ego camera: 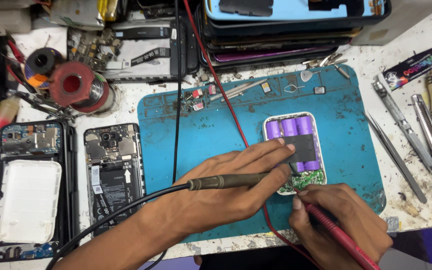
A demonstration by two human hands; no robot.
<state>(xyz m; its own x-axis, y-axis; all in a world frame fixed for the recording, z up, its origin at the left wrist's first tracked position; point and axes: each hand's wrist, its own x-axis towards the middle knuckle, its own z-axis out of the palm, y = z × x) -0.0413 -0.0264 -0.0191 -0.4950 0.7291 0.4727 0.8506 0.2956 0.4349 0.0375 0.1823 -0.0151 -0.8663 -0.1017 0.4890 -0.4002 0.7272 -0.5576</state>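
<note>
— On the blue mat in the middle of the worktop, what do we have under our hands?

— We have an opened white power bank lying flat, its purple cells side by side at the far end and a small green circuit board at the near end. A black patch covers part of the cells.

— And our left hand?

— It lies across the mat with fingers closed around a brown-handled black probe, held like a pen; its tip reaches the green board. The fingertips rest on the black patch over the cells.

— Our right hand?

— It pinches a red probe between thumb and fingers, its tip at the board's near edge. Whether either tip actually touches a contact, we cannot tell.

— What lies around us?

— To the left, off the mat, we see two opened phones with their backs off, and beside them a white cover. Solder spools sit farther back. On the right, tweezers and other hand tools lie on the bare worktop. A stack of phone frames stands at the far edge.
</note>
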